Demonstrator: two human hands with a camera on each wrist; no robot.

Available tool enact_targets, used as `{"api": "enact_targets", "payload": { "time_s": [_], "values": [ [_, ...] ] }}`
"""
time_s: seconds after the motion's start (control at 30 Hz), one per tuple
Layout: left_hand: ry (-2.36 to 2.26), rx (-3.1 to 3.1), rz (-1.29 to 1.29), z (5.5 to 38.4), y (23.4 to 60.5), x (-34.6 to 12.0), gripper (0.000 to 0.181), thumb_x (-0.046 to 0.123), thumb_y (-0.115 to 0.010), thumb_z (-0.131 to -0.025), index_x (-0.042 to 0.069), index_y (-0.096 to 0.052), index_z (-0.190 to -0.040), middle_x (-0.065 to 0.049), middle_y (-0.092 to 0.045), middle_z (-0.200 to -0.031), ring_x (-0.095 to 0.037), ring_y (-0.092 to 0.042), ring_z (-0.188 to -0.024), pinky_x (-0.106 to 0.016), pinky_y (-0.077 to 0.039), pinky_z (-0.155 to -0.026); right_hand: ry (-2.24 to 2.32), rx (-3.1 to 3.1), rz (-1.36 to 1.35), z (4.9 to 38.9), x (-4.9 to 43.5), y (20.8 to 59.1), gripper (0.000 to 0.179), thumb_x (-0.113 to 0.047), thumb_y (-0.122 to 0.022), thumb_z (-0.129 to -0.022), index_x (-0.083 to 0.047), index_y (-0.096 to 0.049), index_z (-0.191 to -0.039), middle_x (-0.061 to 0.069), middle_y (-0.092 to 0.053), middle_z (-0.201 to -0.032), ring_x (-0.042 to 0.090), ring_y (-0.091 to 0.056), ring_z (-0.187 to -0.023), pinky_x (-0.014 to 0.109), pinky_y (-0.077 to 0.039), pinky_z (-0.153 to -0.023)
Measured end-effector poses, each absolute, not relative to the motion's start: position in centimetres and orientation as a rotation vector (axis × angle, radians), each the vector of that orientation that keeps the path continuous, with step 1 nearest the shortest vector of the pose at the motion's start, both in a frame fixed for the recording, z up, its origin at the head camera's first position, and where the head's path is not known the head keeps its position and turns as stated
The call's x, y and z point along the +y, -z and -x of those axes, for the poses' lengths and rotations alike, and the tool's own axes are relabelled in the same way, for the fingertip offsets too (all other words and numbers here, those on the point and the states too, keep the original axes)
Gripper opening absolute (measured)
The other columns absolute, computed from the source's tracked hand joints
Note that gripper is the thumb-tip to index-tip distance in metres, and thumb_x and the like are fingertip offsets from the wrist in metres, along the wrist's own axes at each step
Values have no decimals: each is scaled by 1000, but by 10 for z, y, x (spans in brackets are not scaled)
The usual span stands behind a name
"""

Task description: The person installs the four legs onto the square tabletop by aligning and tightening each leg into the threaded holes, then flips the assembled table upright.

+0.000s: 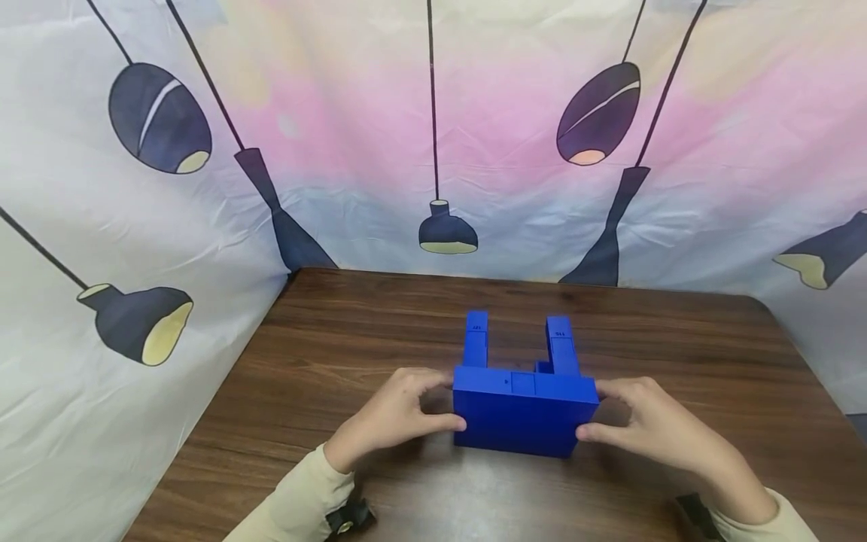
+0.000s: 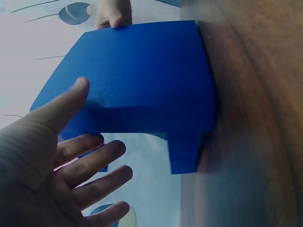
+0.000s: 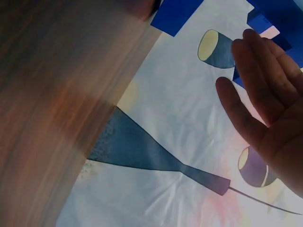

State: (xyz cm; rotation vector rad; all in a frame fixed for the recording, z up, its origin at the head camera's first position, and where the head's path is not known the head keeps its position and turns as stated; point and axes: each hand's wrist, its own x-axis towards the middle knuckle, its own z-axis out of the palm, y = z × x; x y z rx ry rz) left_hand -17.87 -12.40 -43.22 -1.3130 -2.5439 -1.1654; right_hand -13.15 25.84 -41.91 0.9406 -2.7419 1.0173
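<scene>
A blue block structure (image 1: 518, 421) made of a broad flat panel stands on edge, low at the tabletop. Two blue legs (image 1: 476, 339) stick out behind it toward the far side, with small dark numbers on top. My left hand (image 1: 396, 410) holds the panel's left end, thumb on the near face and index finger around the back. At the right end my right hand (image 1: 653, 425) pinches it the same way. In the left wrist view, the lower fingers are spread below the panel. Much of the block lies outside the right wrist view.
The brown wooden table (image 1: 325, 339) spreads around the block on all sides. A cloth backdrop (image 1: 366, 113) with printed hanging lamps rises along the table's far and left edges. Dark straps (image 1: 348, 518) sit at both wrists, below pale sleeves.
</scene>
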Motion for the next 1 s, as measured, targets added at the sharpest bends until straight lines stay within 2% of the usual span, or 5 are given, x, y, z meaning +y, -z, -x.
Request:
{"api": "enact_targets", "payload": {
  "time_s": [0.13, 0.37, 0.57, 0.8, 1.0],
  "values": [
    [1203, -2565, 1332, 180, 436, -122, 37, 28, -87, -90, 8, -77, -120, -1, -79, -112, -13, -73, -108, -43, -60, -94, -1097, -2666, -1066, 134, 256, 423, 29, -26, -85, -92, -25, -75, -119, -16, -77, -106, -8, -44, -59, 27, -56, -75],
    [1227, -2684, 1314, 182, 442, -121, 32, 27, -88, -89, 10, -78, -113, -2, -80, -107, -13, -75, -103, -39, -62, -89, -1131, -2721, -1131, 140, 256, 431, 29, -29, -84, -93, -17, -77, -118, -14, -78, -104, -8, -47, -61, 28, -55, -67],
    [1175, -2770, 1290, 184, 448, -120, 27, 26, -91, -86, 9, -77, -102, -3, -80, -98, -10, -75, -95, -27, -61, -84, -1121, -2775, -1232, 147, 256, 439, 32, -30, -84, -93, -11, -77, -119, -11, -79, -103, -4, -60, -78, 29, -57, -70],
    [1160, -2762, 1276, 183, 448, -118, 25, 27, -90, -86, 10, -76, -98, -4, -80, -96, -14, -77, -92, -25, -61, -81, -1149, -2815, -1201, 147, 255, 442, 31, -32, -81, -96, -16, -76, -122, -19, -75, -93, -16, -32, -50, 20, -46, -54],
    [1156, -2784, 1282, 182, 445, -120, 24, 30, -87, -89, 10, -75, -96, -6, -80, -98, -17, -78, -93, -29, -62, -81, -1125, -2783, -1192, 147, 254, 444, 19, -31, -81, -96, -19, -76, -111, -21, -69, -82, -17, -37, -48, 19, -45, -49]
  ]
}}
